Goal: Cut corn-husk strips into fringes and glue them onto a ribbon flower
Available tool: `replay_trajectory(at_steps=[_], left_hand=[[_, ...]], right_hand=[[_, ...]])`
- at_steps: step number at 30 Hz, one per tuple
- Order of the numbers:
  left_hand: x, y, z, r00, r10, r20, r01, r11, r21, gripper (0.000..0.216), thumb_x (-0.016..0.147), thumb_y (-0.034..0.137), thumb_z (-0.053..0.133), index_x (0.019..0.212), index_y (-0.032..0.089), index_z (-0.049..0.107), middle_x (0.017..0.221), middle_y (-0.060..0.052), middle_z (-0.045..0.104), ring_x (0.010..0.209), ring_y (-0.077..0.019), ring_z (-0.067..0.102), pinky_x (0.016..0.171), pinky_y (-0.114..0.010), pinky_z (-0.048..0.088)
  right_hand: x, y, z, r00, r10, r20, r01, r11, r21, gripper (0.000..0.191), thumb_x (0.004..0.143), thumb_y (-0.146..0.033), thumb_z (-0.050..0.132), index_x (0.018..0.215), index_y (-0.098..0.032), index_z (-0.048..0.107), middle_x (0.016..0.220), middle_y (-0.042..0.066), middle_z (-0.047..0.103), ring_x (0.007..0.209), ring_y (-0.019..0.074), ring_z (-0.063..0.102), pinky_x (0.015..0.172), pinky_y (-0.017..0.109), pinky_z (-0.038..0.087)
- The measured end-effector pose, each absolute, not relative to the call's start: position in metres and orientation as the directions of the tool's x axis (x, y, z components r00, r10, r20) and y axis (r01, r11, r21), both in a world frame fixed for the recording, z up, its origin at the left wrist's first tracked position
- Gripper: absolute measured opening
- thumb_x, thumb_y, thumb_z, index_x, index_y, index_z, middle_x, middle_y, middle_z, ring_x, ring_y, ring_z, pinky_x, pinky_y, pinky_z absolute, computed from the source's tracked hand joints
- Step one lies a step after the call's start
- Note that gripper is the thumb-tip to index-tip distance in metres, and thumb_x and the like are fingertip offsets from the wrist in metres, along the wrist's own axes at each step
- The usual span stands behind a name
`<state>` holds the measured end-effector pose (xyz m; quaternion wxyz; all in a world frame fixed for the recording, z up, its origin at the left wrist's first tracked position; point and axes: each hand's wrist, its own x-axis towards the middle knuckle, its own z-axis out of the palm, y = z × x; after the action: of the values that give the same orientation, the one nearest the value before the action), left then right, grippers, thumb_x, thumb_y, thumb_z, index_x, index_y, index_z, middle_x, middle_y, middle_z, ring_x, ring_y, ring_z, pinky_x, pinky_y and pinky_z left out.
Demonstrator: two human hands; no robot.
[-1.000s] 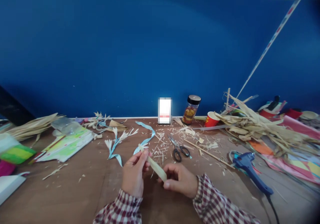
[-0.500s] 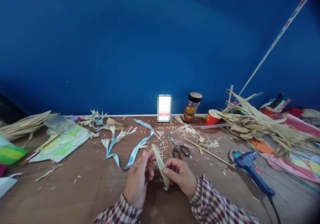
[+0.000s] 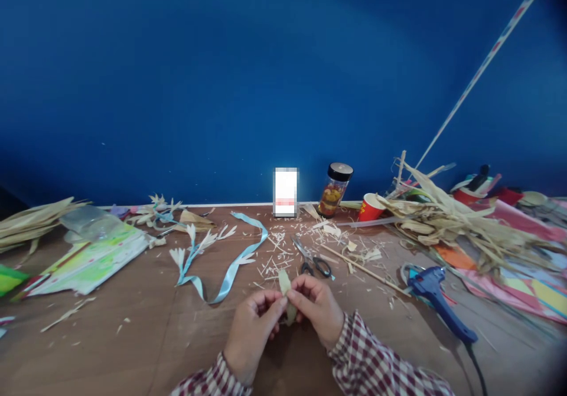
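Observation:
A pale green strip of corn husk (image 3: pixel 284 281) stands nearly upright between my hands, close above the table. My left hand (image 3: pixel 254 328) pinches it from the left, thumb and fingers pressed on its middle. From the right, my right hand (image 3: pixel 318 308) grips the same strip with thumb and forefinger, fingertips almost touching the left ones. The lower part of the strip is partly covered by my fingers. Just beyond lie black-handled scissors (image 3: pixel 315 265) and scattered husk clippings (image 3: pixel 277 260). Left of them is a light blue ribbon (image 3: pixel 230 278) beside white husk flowers on a blue-wrapped stem (image 3: pixel 188 260).
A blue glue gun (image 3: pixel 440 301) with its cord and a thin stick (image 3: pixel 363 269) lie to the right. Behind are a red paper cup (image 3: pixel 370 208), a dark-lidded jar (image 3: pixel 335 190) and piled dry husks (image 3: pixel 447 219). Painted paper (image 3: pixel 93 260) lies left.
My left hand has come rightward and now pinches the husk strip along with my right. The strip is more upright and lower. The view has shifted slightly.

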<state>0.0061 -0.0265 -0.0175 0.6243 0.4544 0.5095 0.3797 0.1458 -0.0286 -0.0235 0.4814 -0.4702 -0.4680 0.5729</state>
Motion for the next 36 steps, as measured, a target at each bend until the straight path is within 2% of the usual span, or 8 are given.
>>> replay_trajectory(at_steps=[9,15,21,27,36], left_hand=[[0.0062,-0.0266,-0.0168,0.146,0.95,-0.276,-0.026,0.283,0.959,0.023,0.067,0.035,0.059,0.075,0.014,0.058,0.048,0.005,0.049,0.04,-0.0056,0.042,0.037,-0.015,0.032],[0.0054,-0.028,-0.0139,0.145,0.946,-0.291,-0.032,0.298,0.954,0.024,0.068,0.036,0.057,0.077,0.013,0.059,0.047,0.005,0.048,0.04,-0.0053,0.041,0.036,-0.015,0.031],[0.0053,-0.0272,-0.0134,0.172,0.942,-0.29,-0.065,0.304,0.95,0.023,0.068,0.036,0.058,0.072,0.013,0.058,0.056,0.003,0.053,0.039,-0.0043,0.04,0.036,-0.016,0.03],[0.0062,-0.0271,-0.0103,0.166,0.943,-0.287,-0.084,0.304,0.949,0.023,0.067,0.036,0.058,0.072,0.014,0.058,0.054,0.003,0.051,0.04,-0.005,0.041,0.037,-0.016,0.031],[0.0054,-0.0277,-0.0122,0.157,0.938,-0.309,-0.003,0.313,0.95,0.028,0.064,0.038,0.061,0.076,0.013,0.06,0.048,0.004,0.048,0.041,-0.0062,0.042,0.037,-0.016,0.033]], right_hand=[[0.1446,-0.0316,-0.0168,-0.136,0.982,-0.132,-0.074,-0.143,-0.987,0.026,0.073,-0.038,0.057,0.077,-0.013,0.051,0.05,-0.005,0.051,0.042,0.005,0.045,0.04,0.015,0.038],[0.1455,-0.03,-0.0172,-0.1,0.987,-0.125,-0.063,-0.131,-0.989,0.025,0.072,-0.038,0.058,0.075,-0.013,0.052,0.051,-0.005,0.05,0.042,0.0051,0.045,0.039,0.015,0.037],[0.1456,-0.03,-0.0165,-0.075,0.987,-0.141,-0.093,-0.147,-0.985,0.027,0.071,-0.039,0.059,0.074,-0.014,0.052,0.05,-0.006,0.049,0.042,0.005,0.044,0.038,0.014,0.036],[0.1453,-0.0311,-0.0145,-0.073,0.987,-0.142,-0.081,-0.148,-0.986,0.027,0.07,-0.041,0.059,0.073,-0.014,0.052,0.049,-0.006,0.049,0.041,0.0047,0.043,0.038,0.014,0.036],[0.1448,-0.0323,-0.0144,-0.103,0.989,-0.11,-0.035,-0.114,-0.993,0.026,0.072,-0.04,0.057,0.073,-0.015,0.051,0.049,-0.007,0.046,0.042,0.0051,0.043,0.039,0.015,0.037]])
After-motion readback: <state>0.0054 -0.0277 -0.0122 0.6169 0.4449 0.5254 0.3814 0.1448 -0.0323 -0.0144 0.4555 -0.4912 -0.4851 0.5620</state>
